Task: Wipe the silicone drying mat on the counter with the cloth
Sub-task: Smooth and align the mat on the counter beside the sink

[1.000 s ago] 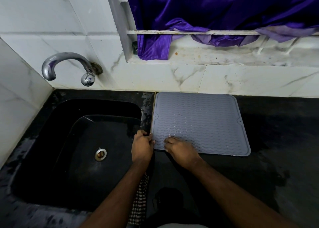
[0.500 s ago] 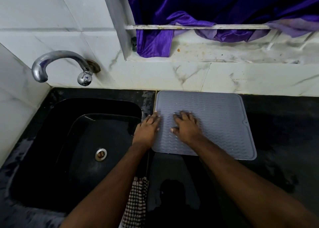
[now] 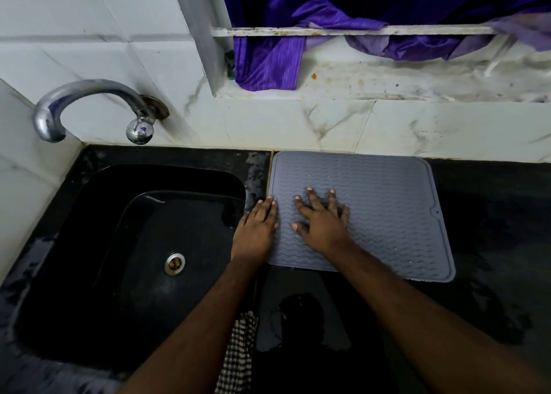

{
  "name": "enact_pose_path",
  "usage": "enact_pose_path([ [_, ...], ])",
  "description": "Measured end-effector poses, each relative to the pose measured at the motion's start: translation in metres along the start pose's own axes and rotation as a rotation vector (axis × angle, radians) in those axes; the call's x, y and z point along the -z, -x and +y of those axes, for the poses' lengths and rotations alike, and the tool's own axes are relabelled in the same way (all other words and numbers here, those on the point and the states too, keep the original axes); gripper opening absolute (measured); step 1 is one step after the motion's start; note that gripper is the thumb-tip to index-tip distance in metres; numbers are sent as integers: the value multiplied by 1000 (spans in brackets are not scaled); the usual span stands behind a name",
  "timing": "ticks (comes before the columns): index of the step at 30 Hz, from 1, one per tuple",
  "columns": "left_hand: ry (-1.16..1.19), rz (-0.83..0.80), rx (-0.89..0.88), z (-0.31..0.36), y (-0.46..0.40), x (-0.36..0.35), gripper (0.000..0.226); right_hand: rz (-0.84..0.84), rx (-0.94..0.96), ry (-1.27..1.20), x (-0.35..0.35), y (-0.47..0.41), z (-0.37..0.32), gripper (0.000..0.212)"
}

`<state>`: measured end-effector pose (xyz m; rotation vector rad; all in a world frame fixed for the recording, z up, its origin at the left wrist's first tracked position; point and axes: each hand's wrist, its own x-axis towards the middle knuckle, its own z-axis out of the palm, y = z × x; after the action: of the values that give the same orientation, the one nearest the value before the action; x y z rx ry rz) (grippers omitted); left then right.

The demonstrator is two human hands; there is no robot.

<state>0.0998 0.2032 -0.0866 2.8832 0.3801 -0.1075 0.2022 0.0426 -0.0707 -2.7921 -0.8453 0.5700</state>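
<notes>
A grey silicone drying mat (image 3: 387, 202) with a wavy ribbed surface lies flat on the black counter, its back edge against the tiled wall. My left hand (image 3: 256, 229) rests flat on the mat's left edge, fingers together, holding nothing. On the mat's left half my right hand (image 3: 323, 220) lies palm down with fingers spread. A black-and-white checked cloth (image 3: 238, 355) hangs at the counter's front edge under my left forearm, partly hidden by it.
A black sink (image 3: 143, 244) with a metal drain lies left of the mat, with a chrome tap (image 3: 89, 107) on the wall above. Wet black counter (image 3: 492, 244) extends right. A purple curtain (image 3: 298, 44) drapes over the window ledge behind.
Both hands slid from the mat's front left corner up onto its surface and flattened out. My right hand's fingers have spread wider since half a second ago.
</notes>
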Motion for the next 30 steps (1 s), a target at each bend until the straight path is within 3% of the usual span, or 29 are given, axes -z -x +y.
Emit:
enact_pose_path([
  [24, 98, 11, -10, -1, 2, 2, 57, -101, -10, 15, 11, -2, -4, 73],
  [27, 242, 45, 63, 5, 10, 11, 51, -57, 0, -1, 13, 5, -6, 72],
  [30, 317, 149, 131, 4, 33, 20, 38, 94, 37, -65, 12, 27, -12, 64],
])
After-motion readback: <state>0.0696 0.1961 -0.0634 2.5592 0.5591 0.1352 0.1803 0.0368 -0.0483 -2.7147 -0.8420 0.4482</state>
